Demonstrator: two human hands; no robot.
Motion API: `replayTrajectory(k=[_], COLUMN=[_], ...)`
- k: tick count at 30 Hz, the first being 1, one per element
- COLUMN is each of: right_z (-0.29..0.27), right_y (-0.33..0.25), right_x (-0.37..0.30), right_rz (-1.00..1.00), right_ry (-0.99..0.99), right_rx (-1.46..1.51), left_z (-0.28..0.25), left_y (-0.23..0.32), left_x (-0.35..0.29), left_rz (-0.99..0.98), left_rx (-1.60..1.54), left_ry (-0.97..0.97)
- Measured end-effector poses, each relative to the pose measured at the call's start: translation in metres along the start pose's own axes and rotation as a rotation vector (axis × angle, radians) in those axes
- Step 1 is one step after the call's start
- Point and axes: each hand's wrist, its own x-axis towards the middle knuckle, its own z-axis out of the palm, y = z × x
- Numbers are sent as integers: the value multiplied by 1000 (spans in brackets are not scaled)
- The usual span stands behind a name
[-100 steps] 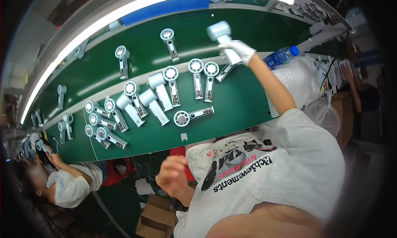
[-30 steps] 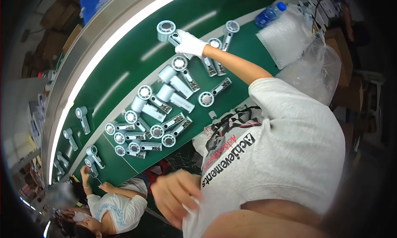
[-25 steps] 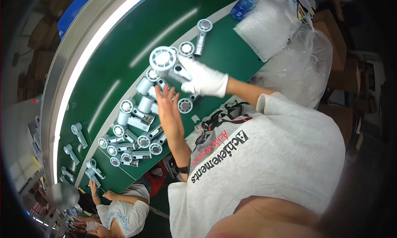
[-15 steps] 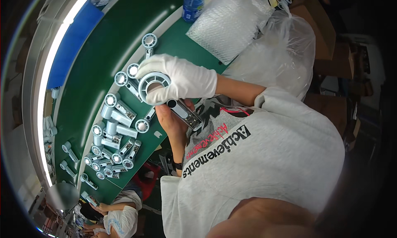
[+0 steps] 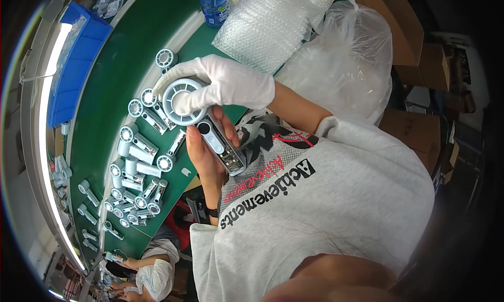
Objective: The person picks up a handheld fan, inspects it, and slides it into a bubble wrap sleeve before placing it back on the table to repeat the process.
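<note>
A light blue handheld fan [image 5: 169, 103] is between my two hands, its round ringed head toward the upper left. Its handle is uncovered on one face, showing a circuit board [image 5: 230, 156]. My bare left hand [image 5: 203, 157] is closed round the handle, thumb on one side and fingers on the other. My right hand [image 5: 233, 84], in a white glove, grips the fan's head, its thumb lying across the centre. To the left of my hands lie several similar fans [image 5: 137, 144], some with circuit boards showing. A small pale piece [image 5: 186, 172] rests near my left wrist.
Green work surface [image 5: 176, 189] runs beside a green conveyor belt [image 5: 113, 65]. A blue bin [image 5: 79, 65] stands across the belt. A blue bottle [image 5: 214, 10], bubble wrap [image 5: 268, 29], a clear plastic bag [image 5: 346, 65] and cardboard boxes [image 5: 412, 134] are around. A co-worker [image 5: 155, 270] sits lower left.
The held fan has tilted, so more of its circuit board shows. My right thumb has moved up across the fan head's centre. The whole view has shifted slightly.
</note>
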Motion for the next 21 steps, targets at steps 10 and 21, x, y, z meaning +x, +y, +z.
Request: replayTrajectory(k=[10, 21], right_z=[-21, -8], right_y=[31, 15], right_x=[14, -2], right_rz=[-175, -240], right_ry=[-130, 225], right_rx=[684, -99], left_z=[34, 28], left_y=[12, 17], left_x=[-10, -8], left_rz=[131, 109], left_rx=[729, 1130], left_ry=[56, 133])
